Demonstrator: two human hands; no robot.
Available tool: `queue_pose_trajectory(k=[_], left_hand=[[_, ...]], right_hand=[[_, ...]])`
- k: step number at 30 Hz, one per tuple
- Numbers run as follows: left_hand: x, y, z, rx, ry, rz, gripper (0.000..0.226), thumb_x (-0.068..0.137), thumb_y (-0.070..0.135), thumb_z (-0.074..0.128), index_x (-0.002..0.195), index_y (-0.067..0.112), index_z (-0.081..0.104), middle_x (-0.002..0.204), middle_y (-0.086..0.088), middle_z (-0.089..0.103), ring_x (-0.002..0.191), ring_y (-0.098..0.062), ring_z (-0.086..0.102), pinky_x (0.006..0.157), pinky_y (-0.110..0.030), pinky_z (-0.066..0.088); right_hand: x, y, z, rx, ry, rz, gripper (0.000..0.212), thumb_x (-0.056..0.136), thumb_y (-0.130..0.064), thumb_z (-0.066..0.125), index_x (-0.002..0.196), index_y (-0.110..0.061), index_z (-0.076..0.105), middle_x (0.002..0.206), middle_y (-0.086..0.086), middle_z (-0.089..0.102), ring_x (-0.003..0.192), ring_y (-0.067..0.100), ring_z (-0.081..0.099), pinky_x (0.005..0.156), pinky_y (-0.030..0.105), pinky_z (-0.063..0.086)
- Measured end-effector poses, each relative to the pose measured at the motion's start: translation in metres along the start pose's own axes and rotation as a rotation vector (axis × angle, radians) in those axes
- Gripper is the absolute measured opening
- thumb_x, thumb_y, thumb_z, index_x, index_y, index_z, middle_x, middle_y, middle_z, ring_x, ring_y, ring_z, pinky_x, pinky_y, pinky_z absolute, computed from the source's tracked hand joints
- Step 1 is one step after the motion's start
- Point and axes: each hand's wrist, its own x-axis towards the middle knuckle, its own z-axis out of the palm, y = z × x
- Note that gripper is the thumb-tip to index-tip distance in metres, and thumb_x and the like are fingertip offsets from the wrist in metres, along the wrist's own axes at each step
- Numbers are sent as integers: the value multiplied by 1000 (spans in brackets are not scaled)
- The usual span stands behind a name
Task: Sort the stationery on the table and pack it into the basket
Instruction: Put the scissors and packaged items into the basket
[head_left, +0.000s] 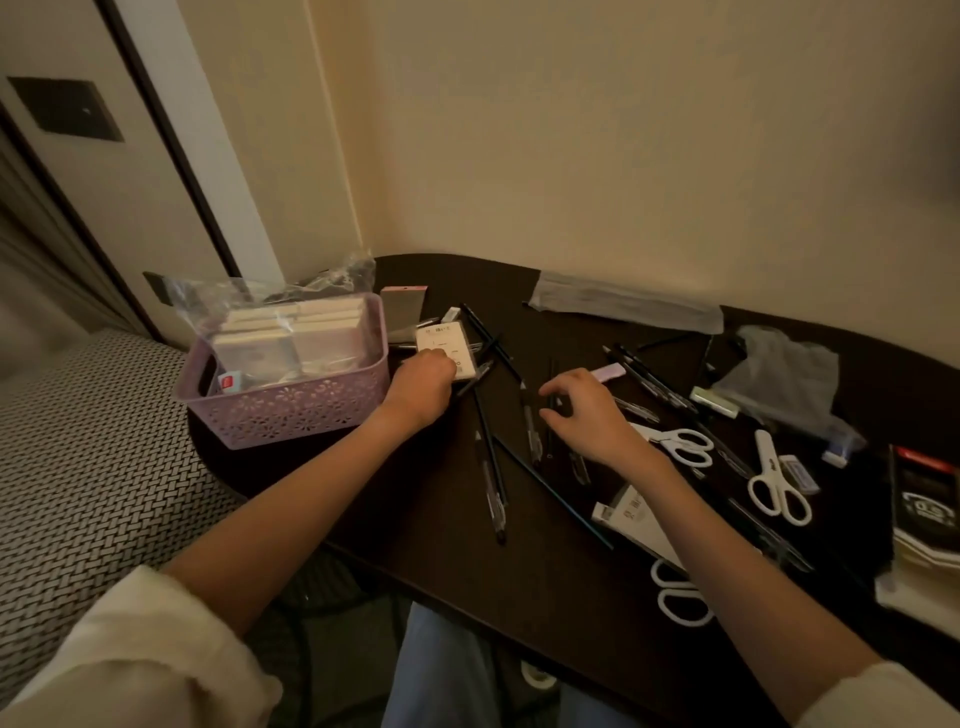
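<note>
Left hand (423, 382): fingers curled on white card pack (447, 349), just right of lilac basket (291, 410).
Right hand (587, 415): fingers loosely curled above black pens (530, 421); grip cannot be told.

The left hand (423, 382) covers the near end of a small white packet (448, 349), whose printing is too blurred to read. A pair of white scissors (678, 597) disappears under the right forearm, only the handle loops showing, and beside it a white box (636, 514) is half covered. At the right edge a dark package (927, 499) is cut off, perhaps refills.
</note>
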Motion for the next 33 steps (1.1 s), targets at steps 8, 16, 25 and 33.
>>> queue_pose_trajectory(k=[8,16,25,33], left_hand=[[6,7,-5,-120,308,-61,15,92,7,52,91,2,66,90,-16,66,81,-31,62,71,-46,53],[5,44,-41,-258,677,20,18,81,-1,67,99,1,67,94,-16,69,86,-31,64,70,-41,52],[-25,108,-44,-363,650,180,16,91,17,62,104,15,71,99,-1,71,98,-19,61,85,-34,44],[-66,127,-30,-377,525,225,19,91,17,63,107,17,72,102,0,70,102,-17,59,89,-35,44]], right_hand=[[-16,10,2,85,80,3,31,92,-17,63,122,-14,60,130,7,52,126,20,47,106,33,41],[-27,21,-23,144,212,78,29,90,-11,64,119,-11,63,126,5,55,115,16,55,97,27,46],[-71,66,-61,-10,297,301,29,90,-6,62,119,-9,64,118,11,62,106,22,59,88,29,45],[-90,99,-51,-302,133,245,26,94,-17,57,118,-12,67,117,12,63,104,27,58,91,39,48]])
